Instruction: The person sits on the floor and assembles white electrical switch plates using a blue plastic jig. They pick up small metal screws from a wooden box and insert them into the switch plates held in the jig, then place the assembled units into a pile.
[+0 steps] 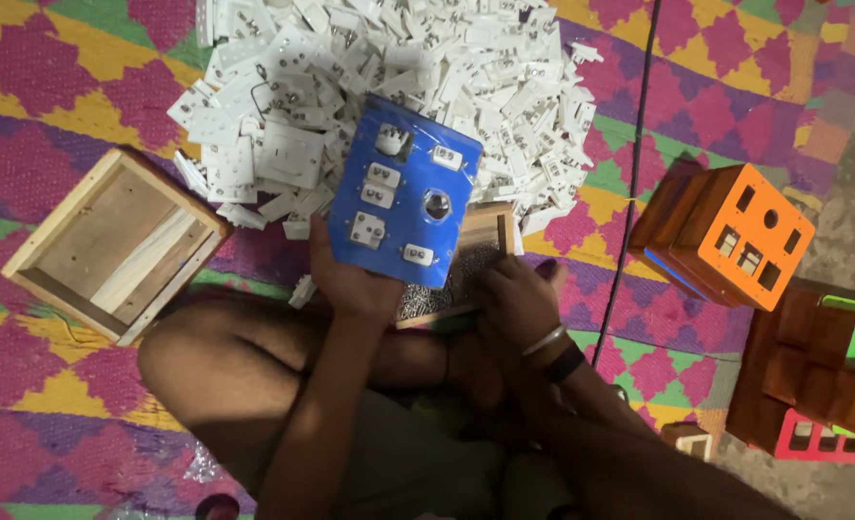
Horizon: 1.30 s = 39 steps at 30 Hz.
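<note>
Head view: the left hand (350,279) grips the near edge of a blue switch panel (403,188), held before a far pile of white switches (379,67); the right hand (516,300) reaches into a screw tray (466,274) just right, its grip unclear; an empty wooden box (109,246) lies left.

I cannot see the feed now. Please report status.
Left hand grips blue panel. Right hand reaches into screw tray, grip unclear. White switch parts heaped behind.
</note>
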Available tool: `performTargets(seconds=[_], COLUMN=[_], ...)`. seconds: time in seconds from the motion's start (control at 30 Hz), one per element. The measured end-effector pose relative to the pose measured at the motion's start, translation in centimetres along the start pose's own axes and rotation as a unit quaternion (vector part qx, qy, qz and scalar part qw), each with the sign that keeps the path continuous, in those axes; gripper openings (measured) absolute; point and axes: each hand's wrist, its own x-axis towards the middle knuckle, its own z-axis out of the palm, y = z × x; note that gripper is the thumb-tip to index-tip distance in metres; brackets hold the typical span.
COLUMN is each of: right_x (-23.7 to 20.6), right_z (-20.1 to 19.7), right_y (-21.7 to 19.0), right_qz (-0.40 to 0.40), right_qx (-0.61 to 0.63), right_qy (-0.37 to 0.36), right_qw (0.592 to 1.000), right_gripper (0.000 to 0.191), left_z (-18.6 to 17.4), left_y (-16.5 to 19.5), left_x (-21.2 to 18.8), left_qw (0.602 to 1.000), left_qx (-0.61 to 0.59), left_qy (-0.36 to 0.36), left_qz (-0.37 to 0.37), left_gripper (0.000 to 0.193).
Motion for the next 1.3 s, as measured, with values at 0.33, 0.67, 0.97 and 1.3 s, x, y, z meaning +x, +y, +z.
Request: performTargets(seconds=[0.33, 0.67, 0.97, 1.3], right_x=[0.1, 0.3, 0.3, 1.3], right_z=[-0.9, 1.4, 2.1, -1.8], right_y=[-0.8, 1.1, 1.2, 1.7], right_qz=[-0.005, 0.040, 0.021, 0.247], right_qx=[-0.109, -0.102, -0.118, 0.487], right_qy=[-0.012, -0.047, -0.030, 0.014], right_qw=[0.994, 0.993, 0.992, 0.838], right_gripper=[0.009, 0.015, 0.025, 0.011], left_z=[-0.7, -2.6, -2.9, -3.1], left_y=[-0.7, -2.4, -2.9, -3.4], left_x=[-0.2, 0.1, -0.3, -0.9], left_qw=[1.000, 0.999, 0.997, 0.993], left_qx=[0.011, 0.034, 0.046, 0.098], left_qy=[0.002, 0.014, 0.010, -0.005], left_qz=[-0.017, -0.037, -0.055, -0.064], left_gripper=[0.058, 0.055, 0.056, 0.055])
